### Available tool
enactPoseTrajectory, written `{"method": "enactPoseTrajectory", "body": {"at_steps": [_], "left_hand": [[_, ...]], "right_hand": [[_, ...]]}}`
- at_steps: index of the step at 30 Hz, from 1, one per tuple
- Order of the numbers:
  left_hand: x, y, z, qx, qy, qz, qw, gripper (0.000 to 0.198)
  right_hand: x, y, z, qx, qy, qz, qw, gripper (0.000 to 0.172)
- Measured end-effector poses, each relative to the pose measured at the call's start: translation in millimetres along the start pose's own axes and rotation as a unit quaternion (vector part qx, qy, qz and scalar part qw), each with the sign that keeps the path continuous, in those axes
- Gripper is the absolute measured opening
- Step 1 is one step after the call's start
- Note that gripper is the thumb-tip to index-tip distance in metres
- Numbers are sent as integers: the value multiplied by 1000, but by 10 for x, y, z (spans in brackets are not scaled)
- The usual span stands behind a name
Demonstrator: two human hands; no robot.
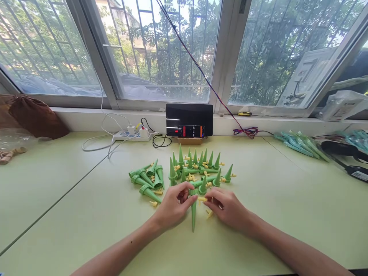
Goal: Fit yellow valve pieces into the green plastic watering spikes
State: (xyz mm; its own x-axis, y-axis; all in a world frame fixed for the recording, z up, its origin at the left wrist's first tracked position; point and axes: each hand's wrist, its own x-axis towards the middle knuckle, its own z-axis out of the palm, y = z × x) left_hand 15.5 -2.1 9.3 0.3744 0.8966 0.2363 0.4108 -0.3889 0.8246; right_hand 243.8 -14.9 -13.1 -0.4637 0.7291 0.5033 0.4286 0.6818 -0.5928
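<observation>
My left hand [175, 205] pinches a green plant watering spike [193, 217] by its wide ribbed end, and the tip points down toward me. Between the thumb and fingers of my right hand [230, 209] is a small yellow valve [202, 199], close beside the spike's wide end; whether they touch I cannot tell. Another yellow valve [209, 213] lies on the table under my right fingers. Just beyond my hands, several green spikes [202, 184] stand upright with yellow valves among them, and some lie flat. A pile of green spikes [147, 181] lies to the left with a few yellow pieces.
At the back, a phone [192, 131] showing a timer leans on a dark tablet [189, 113]. A power strip [132, 135] with cables sits left of it. Bagged blue and green pieces [301, 143] and a black strap-like item [345, 153] lie right. A brown bag [37, 117] rests far left.
</observation>
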Motion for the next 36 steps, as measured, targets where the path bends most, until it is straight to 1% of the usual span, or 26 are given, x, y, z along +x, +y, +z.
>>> {"method": "enactPoseTrajectory", "body": {"at_steps": [9, 20, 32, 36], "left_hand": [[-3, -11, 16, -5, 5, 7, 1000, 18], [-10, -10, 13, -8, 8, 14, 1000, 18], [-5, -22, 8, -1, 4, 20, 1000, 18], [-14, -16, 12, -1, -1, 18, 1000, 18]], "right_hand": [[-4, 6, 9, -3, 14, -5, 1000, 15], [-3, 3, 9, -5, 14, 6, 1000, 16], [18, -26, -8, -13, 3, 7, 1000, 29], [14, -18, -11, -18, -12, 14, 1000, 29]]}}
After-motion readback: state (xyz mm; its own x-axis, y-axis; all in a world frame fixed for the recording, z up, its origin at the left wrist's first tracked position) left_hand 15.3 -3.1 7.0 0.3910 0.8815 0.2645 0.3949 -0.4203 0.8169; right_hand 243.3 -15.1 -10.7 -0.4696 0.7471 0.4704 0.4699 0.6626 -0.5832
